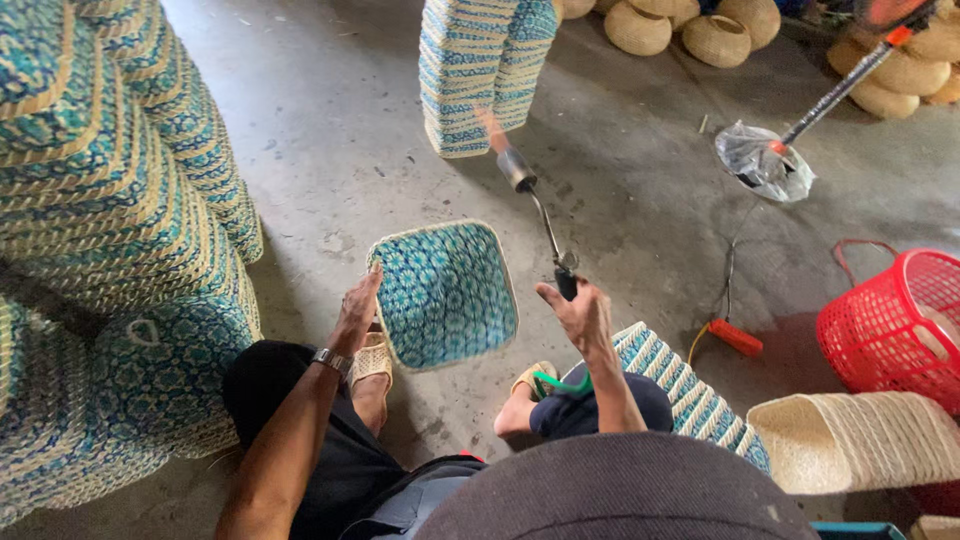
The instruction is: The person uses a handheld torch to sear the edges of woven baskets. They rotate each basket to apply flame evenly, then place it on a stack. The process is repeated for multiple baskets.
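Note:
My left hand (356, 311) grips the left rim of a square blue-and-cream woven basket (447, 293), tilted so its inside faces me. My right hand (578, 312) holds a gas torch (540, 214) by its handle, the metal nozzle pointing up and away, a small flame at its tip above the basket. A watch sits on my left wrist. My feet in sandals rest on the concrete floor below the basket.
Tall stacks of blue woven baskets (110, 230) rise at left, another stack (480, 70) ahead. Round natural baskets (690, 30) lie far back. A red plastic basket (895, 320), cream woven baskets (860, 440), and a fan base wrapped in plastic (763, 160) stand at right.

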